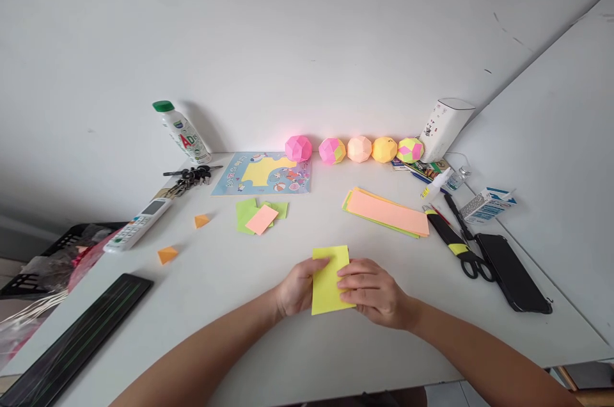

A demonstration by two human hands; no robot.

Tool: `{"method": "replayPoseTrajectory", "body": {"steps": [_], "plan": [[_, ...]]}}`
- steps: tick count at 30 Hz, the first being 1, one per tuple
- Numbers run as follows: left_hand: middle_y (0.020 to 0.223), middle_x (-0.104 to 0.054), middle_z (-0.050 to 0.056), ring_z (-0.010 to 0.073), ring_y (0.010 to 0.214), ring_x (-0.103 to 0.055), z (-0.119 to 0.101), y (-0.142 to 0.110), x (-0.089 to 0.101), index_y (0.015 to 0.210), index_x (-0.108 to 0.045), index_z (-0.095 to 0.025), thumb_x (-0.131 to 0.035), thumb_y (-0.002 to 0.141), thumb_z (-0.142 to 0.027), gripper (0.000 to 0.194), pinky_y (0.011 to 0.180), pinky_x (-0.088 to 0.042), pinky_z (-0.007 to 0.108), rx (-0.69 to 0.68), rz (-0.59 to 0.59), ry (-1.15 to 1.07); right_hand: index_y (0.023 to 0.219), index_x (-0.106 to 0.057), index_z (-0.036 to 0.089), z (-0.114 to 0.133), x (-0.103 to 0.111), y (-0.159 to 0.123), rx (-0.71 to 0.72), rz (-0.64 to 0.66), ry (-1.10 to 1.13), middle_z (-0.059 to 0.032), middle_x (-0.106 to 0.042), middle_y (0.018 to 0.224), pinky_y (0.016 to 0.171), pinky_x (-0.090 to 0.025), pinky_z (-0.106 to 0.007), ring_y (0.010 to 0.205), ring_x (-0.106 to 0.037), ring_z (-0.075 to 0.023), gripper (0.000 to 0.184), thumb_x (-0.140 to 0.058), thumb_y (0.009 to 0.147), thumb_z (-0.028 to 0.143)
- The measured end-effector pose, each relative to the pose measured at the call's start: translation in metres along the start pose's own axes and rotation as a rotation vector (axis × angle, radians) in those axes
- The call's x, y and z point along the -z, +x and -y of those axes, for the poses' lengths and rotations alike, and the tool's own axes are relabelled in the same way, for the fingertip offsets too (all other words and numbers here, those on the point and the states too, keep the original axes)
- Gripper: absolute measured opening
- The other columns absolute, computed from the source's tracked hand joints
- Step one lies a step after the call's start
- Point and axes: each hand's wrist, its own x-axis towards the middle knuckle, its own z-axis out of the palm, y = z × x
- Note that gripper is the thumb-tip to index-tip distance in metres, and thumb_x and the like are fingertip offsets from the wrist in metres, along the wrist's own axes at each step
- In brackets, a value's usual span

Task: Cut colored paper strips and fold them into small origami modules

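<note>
A yellow sheet of paper (330,292) is held between my two hands above the white table, near its front middle. My left hand (298,285) grips its left edge, with the thumb lying on top and the other fingers hidden behind. On the right edge, my right hand (374,292) holds the paper with several fingers across its face; that thumb is out of sight. Beyond the hands lie green paper pieces (246,215) with a small pink rectangle of paper (261,219) on top. A stack of long paper strips (387,212), pink uppermost, rests to the right.
Several faceted paper balls (359,149) line the wall beside a picture booklet (225,183). Scissors (472,265), a box cutter (446,231), a phone (513,272) and a glue bottle (435,184) lie right. Left are orange paper pieces (167,255), a remote (139,224), keys (187,182) and a bottle (185,135).
</note>
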Motion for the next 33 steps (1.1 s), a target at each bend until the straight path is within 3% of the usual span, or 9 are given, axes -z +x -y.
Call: {"method": "replayPoseTrajectory", "body": {"steps": [3, 6, 9, 12, 20, 27, 33], "plan": [[0.095, -0.064, 0.012, 0.0249, 0.091, -0.060, 0.0008, -0.0002, -0.0002, 0.109, -0.059, -0.013, -0.051, 0.082, -0.033, 0.035, 0.081, -0.043, 0.037, -0.046, -0.084, 0.071, 0.087, -0.065, 0.021, 0.0008, -0.0034, -0.0009, -0.137, 0.022, 0.007, -0.0055, -0.069, 0.080, 0.081, -0.048, -0.040, 0.084, -0.061, -0.0196, 0.011, -0.055, 0.085, 0.021], [0.097, -0.065, 0.010, 0.0236, 0.093, -0.059, 0.0041, 0.0000, -0.0034, 0.102, -0.062, -0.014, -0.053, 0.083, -0.032, 0.028, 0.088, -0.040, 0.039, -0.082, -0.083, 0.136, 0.083, -0.065, 0.020, 0.0015, -0.0034, -0.0012, -0.385, -0.020, 0.049, -0.0048, -0.066, 0.072, 0.064, -0.049, -0.031, 0.067, -0.059, -0.0164, 0.015, -0.051, 0.086, 0.022], [0.103, -0.062, 0.014, 0.0245, 0.096, -0.058, 0.0068, 0.0013, -0.0065, 0.102, -0.062, -0.011, -0.052, 0.084, -0.041, 0.036, 0.094, -0.037, 0.043, -0.094, -0.001, 0.173, 0.077, -0.064, 0.019, 0.0017, -0.0037, -0.0016, -0.624, -0.027, 0.084, -0.0028, -0.061, 0.064, 0.051, -0.044, -0.025, 0.056, -0.053, -0.0129, 0.020, -0.050, 0.087, 0.027], [0.104, -0.062, 0.017, 0.0247, 0.095, -0.058, 0.0081, 0.0029, -0.0069, 0.102, -0.061, -0.009, -0.043, 0.085, -0.053, 0.050, 0.092, -0.038, 0.043, -0.126, 0.032, 0.220, 0.079, -0.064, 0.019, 0.0012, -0.0046, -0.0023, -0.728, -0.054, 0.089, -0.0014, -0.059, 0.063, 0.049, -0.043, -0.023, 0.052, -0.050, -0.0114, 0.018, -0.053, 0.085, 0.030], [0.094, -0.063, 0.017, 0.0247, 0.091, -0.059, 0.0075, 0.0018, -0.0081, 0.106, -0.059, -0.009, -0.022, 0.077, -0.072, 0.078, 0.086, -0.042, 0.041, -0.149, 0.080, 0.299, 0.079, -0.061, 0.019, 0.0023, -0.0055, -0.0034, -0.794, -0.095, 0.098, -0.0012, -0.057, 0.065, 0.049, -0.043, -0.023, 0.055, -0.051, -0.0118, 0.012, -0.054, 0.084, 0.027], [0.092, -0.064, 0.013, 0.0233, 0.089, -0.061, 0.0074, -0.0013, -0.0070, 0.105, -0.059, -0.012, -0.050, 0.084, -0.046, 0.042, 0.086, -0.043, 0.042, -0.103, 0.139, 0.415, 0.069, -0.054, 0.019, 0.0008, -0.0054, -0.0030, -0.738, -0.089, 0.059, -0.0028, -0.052, 0.074, 0.048, -0.045, -0.024, 0.059, -0.050, -0.0121, 0.014, -0.056, 0.081, 0.025], [0.091, -0.064, 0.014, 0.0249, 0.086, -0.063, 0.0085, -0.0006, -0.0040, 0.101, -0.061, -0.009, -0.050, 0.086, -0.037, 0.033, 0.081, -0.047, 0.041, -0.050, 0.104, 0.400, 0.074, -0.048, 0.019, 0.0018, -0.0060, -0.0042, -0.743, -0.034, 0.178, -0.0022, -0.052, 0.083, 0.047, -0.046, -0.022, 0.051, -0.049, -0.0071, 0.009, -0.051, 0.083, 0.020]]}}
